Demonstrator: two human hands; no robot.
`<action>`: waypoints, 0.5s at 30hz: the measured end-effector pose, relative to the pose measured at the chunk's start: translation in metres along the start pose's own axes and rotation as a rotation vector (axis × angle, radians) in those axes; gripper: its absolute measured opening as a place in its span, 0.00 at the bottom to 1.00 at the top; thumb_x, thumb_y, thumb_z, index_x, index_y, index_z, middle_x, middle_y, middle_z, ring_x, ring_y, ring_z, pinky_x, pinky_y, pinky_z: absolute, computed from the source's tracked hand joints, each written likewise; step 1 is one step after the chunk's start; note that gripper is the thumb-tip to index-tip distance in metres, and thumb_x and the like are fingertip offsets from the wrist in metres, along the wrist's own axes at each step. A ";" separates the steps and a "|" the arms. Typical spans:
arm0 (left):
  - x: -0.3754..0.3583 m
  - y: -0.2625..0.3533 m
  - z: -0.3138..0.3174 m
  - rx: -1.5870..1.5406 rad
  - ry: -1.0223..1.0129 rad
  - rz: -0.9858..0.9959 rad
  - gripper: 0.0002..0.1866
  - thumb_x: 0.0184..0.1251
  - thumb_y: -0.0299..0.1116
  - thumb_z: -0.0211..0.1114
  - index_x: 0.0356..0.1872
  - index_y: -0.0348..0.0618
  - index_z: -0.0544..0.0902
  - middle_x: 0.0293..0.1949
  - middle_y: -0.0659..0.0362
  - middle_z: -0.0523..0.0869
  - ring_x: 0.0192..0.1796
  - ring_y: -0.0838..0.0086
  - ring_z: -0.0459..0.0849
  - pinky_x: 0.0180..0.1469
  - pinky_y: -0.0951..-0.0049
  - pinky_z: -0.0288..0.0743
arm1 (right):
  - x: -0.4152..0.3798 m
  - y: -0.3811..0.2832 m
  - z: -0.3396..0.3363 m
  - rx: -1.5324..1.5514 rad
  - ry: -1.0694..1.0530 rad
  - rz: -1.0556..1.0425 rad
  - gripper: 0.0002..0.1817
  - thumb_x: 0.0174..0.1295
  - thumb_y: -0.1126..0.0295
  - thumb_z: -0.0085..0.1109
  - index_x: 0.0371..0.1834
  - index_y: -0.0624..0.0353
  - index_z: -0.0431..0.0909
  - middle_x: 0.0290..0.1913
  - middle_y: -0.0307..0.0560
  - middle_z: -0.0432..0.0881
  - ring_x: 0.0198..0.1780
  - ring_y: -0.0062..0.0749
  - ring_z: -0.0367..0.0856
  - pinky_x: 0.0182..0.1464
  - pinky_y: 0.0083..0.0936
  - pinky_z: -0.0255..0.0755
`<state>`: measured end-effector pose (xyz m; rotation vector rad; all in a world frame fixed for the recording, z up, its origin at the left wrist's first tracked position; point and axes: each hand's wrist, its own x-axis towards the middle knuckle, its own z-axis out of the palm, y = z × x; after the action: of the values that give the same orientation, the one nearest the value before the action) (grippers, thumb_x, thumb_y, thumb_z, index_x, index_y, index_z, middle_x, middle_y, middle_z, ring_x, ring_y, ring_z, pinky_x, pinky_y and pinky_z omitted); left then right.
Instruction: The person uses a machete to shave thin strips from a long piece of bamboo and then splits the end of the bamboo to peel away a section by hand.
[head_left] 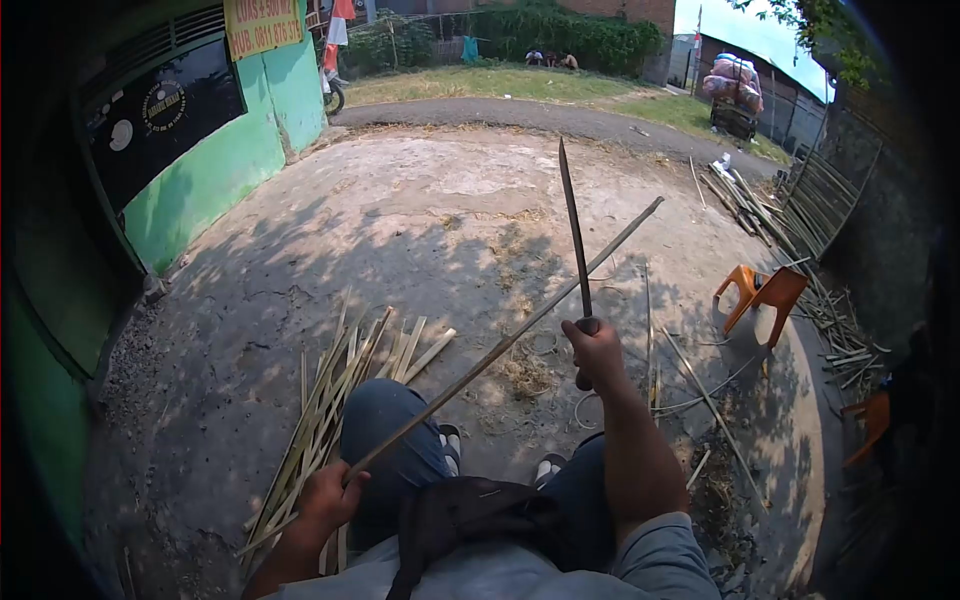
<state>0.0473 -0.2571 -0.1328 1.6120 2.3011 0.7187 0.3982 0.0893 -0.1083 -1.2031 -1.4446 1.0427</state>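
My right hand is closed round the dark handle of a long machete, whose blade points up and away from me. My left hand grips the near end of a long bamboo strip, which slants up to the right over my left knee. In this view the blade crosses the strip near its far end; whether they touch I cannot tell. Many split bamboo strips lie in a pile beside my left leg.
An orange plastic chair stands at the right, near bamboo poles and a bamboo rack. Thin strips lie on the ground right of my arm. A green wall borders the left. A loaded cart stands far back.
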 end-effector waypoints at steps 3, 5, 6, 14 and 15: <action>0.010 -0.001 -0.004 -0.027 -0.002 -0.051 0.30 0.74 0.62 0.64 0.34 0.38 0.82 0.26 0.44 0.85 0.34 0.42 0.87 0.36 0.50 0.77 | -0.009 0.011 0.006 -0.448 -0.065 -0.366 0.17 0.63 0.56 0.72 0.37 0.60 0.82 0.30 0.60 0.85 0.34 0.61 0.86 0.39 0.48 0.81; 0.017 0.000 0.000 -0.027 0.020 -0.067 0.30 0.74 0.62 0.64 0.34 0.38 0.82 0.26 0.44 0.85 0.35 0.42 0.87 0.36 0.50 0.77 | -0.024 -0.004 0.019 -0.674 -0.222 -0.374 0.17 0.65 0.55 0.68 0.37 0.59 0.83 0.30 0.59 0.86 0.35 0.60 0.87 0.40 0.50 0.81; 0.019 0.004 0.002 -0.033 0.025 -0.078 0.30 0.74 0.61 0.64 0.34 0.38 0.82 0.26 0.44 0.85 0.35 0.42 0.87 0.36 0.50 0.77 | -0.028 -0.008 0.027 -0.787 -0.302 -0.377 0.17 0.67 0.54 0.66 0.37 0.59 0.83 0.30 0.58 0.86 0.36 0.59 0.88 0.40 0.51 0.81; 0.020 -0.015 0.019 -0.042 0.151 -0.009 0.26 0.79 0.56 0.59 0.35 0.39 0.83 0.27 0.42 0.85 0.35 0.41 0.87 0.36 0.49 0.77 | -0.011 0.016 0.041 -0.896 -0.334 -0.376 0.13 0.66 0.56 0.62 0.35 0.52 0.86 0.34 0.56 0.89 0.39 0.58 0.89 0.45 0.52 0.83; 0.020 -0.018 0.024 -0.026 0.187 0.012 0.25 0.80 0.54 0.58 0.35 0.39 0.83 0.27 0.42 0.85 0.35 0.40 0.87 0.36 0.48 0.76 | -0.003 0.019 0.036 -0.905 -0.268 -0.308 0.13 0.66 0.55 0.62 0.35 0.52 0.87 0.35 0.57 0.89 0.40 0.58 0.89 0.46 0.52 0.83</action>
<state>0.0362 -0.2378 -0.1608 1.6104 2.4001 0.9350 0.3666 0.0875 -0.1343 -1.3959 -2.3559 0.3130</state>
